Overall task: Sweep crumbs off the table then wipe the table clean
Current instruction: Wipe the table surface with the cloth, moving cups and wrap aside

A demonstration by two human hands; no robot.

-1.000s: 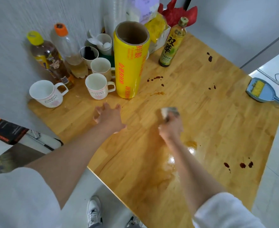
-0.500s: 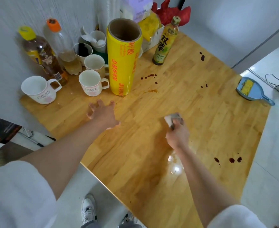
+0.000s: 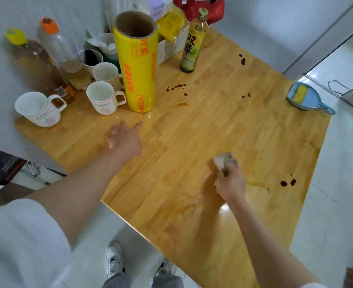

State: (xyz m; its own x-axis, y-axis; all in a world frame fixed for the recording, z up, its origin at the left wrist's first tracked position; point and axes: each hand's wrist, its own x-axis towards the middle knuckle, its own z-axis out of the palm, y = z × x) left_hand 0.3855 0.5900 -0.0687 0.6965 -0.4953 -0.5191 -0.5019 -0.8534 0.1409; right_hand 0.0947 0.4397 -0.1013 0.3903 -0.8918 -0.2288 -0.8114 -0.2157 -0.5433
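- The right hand (image 3: pixel 230 181) has its fingers (image 3: pixel 223 173) curled round a crumpled grey cleaning cloth (image 3: pixel 225 160) and presses it onto the wooden surface (image 3: pixel 192 142). The cloth sticks out past the fingertips on the far side, touching the wood.
- Just near the cloth the surface carries a wet orange-brown smear (image 3: pixel 183 204). A pass with an already soiled cloth could, I judge, spread this film wider rather than lift it.
- To the right of the hand, near the edge, lie dark red drops (image 3: pixel 287 182), apart from the cloth. A hurried stroke could drag them into streaks or push liquid over the edge onto the floor.
- The left hand (image 3: pixel 123 138) rests flat on the surface with fingers straight and spread, holding nothing. It is blurred, so finer detail cannot be told.
- Beyond it stand a yellow cling-film roll (image 3: pixel 137 63) and white mugs (image 3: pixel 102 97), near the left hand. A wide sweep towards the spots (image 3: pixel 176 87) beside the roll could knock the tall roll over.
- A blue dustpan with brush (image 3: pixel 305 97) lies at the far right edge, well apart from both hands. A far stroke could nudge it off.
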